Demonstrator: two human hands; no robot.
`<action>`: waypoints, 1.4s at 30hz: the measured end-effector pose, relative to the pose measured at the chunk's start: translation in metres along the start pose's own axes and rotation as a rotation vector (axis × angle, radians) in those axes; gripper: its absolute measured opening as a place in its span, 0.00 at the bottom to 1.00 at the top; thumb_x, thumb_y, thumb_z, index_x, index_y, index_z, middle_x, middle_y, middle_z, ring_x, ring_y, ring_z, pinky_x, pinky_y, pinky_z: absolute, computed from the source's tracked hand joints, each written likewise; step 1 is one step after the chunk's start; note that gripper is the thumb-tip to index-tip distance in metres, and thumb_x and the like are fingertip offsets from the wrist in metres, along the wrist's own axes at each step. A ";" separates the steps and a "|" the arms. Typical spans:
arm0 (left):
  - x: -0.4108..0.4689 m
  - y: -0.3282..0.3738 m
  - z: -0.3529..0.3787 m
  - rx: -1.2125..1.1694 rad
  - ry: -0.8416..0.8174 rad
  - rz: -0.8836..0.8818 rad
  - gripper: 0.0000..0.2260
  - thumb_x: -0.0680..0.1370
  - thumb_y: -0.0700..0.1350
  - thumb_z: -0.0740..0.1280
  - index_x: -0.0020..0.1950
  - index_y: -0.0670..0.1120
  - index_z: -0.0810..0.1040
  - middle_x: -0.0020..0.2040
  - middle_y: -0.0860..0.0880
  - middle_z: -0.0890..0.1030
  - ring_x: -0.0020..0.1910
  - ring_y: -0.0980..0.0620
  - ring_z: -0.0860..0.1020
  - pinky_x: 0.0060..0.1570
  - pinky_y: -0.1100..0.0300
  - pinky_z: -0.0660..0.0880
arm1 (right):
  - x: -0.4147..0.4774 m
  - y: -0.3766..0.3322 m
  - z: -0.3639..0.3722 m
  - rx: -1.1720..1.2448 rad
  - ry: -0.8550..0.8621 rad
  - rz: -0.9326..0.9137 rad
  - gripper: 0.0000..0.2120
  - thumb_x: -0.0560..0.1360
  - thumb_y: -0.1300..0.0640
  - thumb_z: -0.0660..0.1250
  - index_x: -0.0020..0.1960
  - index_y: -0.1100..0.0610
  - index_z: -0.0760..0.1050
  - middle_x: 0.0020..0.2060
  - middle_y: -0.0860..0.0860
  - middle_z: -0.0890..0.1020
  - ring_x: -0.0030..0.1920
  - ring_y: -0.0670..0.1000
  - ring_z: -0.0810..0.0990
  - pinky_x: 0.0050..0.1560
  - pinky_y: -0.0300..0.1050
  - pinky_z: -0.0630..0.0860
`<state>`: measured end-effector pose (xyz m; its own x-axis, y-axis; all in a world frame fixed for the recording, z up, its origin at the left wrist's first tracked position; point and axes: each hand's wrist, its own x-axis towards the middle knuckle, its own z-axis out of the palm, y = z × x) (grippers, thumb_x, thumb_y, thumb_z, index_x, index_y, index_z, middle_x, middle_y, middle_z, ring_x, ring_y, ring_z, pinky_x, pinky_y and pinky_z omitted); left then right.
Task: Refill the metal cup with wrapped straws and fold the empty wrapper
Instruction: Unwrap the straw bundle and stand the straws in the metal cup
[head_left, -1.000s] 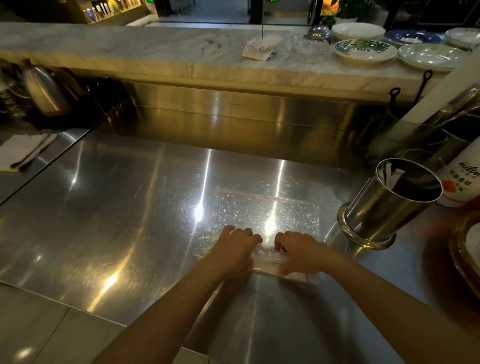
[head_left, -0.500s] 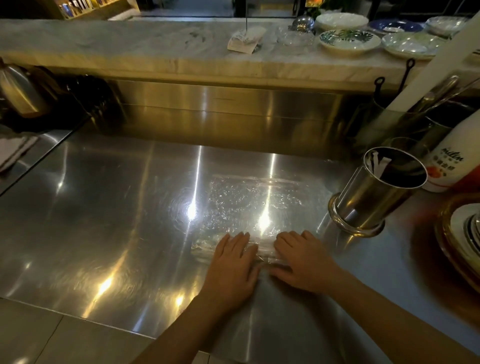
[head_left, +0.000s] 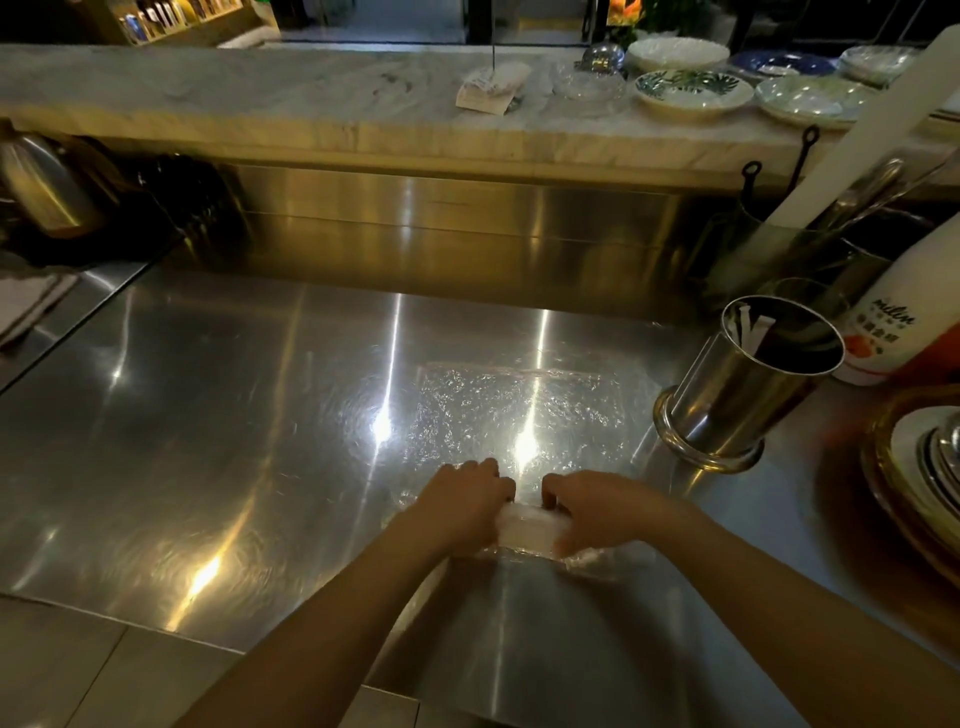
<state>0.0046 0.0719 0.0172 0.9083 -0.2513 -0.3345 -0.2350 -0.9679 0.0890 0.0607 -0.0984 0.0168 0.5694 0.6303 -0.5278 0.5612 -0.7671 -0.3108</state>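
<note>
- Both hands, left hand and right hand, pinched the folded near edge of the clear wrapper, which lay flat on the steel counter.
- The metal cup stood right of the wrapper, wrapped straws inside.

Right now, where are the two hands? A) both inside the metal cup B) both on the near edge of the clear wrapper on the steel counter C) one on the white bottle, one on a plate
B: the left hand and right hand grip the rolled near edge of the clear wrapper lying on the steel counter; the metal cup stands apart to the right.
</note>
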 end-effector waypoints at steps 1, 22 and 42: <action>0.001 0.003 -0.002 0.035 0.026 0.005 0.15 0.72 0.44 0.66 0.58 0.46 0.72 0.56 0.45 0.75 0.54 0.44 0.75 0.53 0.51 0.68 | 0.001 -0.002 0.000 -0.006 -0.001 -0.015 0.21 0.65 0.50 0.71 0.55 0.53 0.69 0.51 0.53 0.78 0.45 0.52 0.75 0.42 0.45 0.69; -0.024 0.009 0.030 -0.370 0.440 0.001 0.09 0.76 0.44 0.64 0.54 0.43 0.75 0.52 0.45 0.78 0.53 0.46 0.73 0.60 0.55 0.64 | -0.001 0.025 -0.001 0.390 0.797 0.366 0.15 0.72 0.54 0.67 0.55 0.60 0.73 0.54 0.57 0.76 0.50 0.56 0.76 0.53 0.52 0.74; -0.028 0.020 0.031 -0.190 0.478 0.181 0.12 0.66 0.38 0.70 0.49 0.44 0.76 0.56 0.44 0.79 0.56 0.45 0.75 0.58 0.55 0.67 | 0.014 0.035 -0.010 1.095 0.537 0.664 0.36 0.66 0.57 0.75 0.67 0.67 0.61 0.59 0.62 0.73 0.59 0.59 0.72 0.57 0.49 0.70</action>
<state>-0.0365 0.0601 -0.0006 0.9255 -0.3423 0.1622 -0.3763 -0.8804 0.2885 0.0947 -0.1154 0.0065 0.8402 -0.1084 -0.5313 -0.5117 -0.4824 -0.7110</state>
